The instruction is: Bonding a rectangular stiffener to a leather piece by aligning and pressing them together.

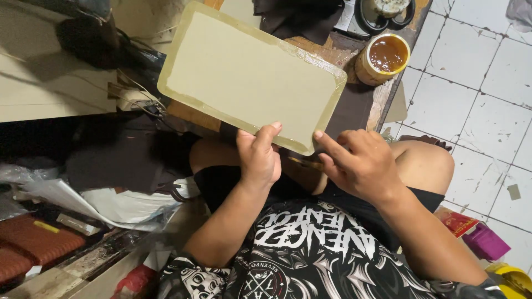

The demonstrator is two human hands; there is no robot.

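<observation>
The beige sheet (249,75) with glossy glued edges is pinched at its near edge by the left hand (259,158), likely keeping fingers off the glue. Right hand (360,163) fingers are curled, 1 touching its corner. Glue tin (383,58) sits at the tabletop's right edge.

single head cam, worn on the person's head, looks steeply down over chest and lap, close range, both hands at frame centre, desk (354,105) edge ahead at top, tiled floor (487,111) on right
</observation>
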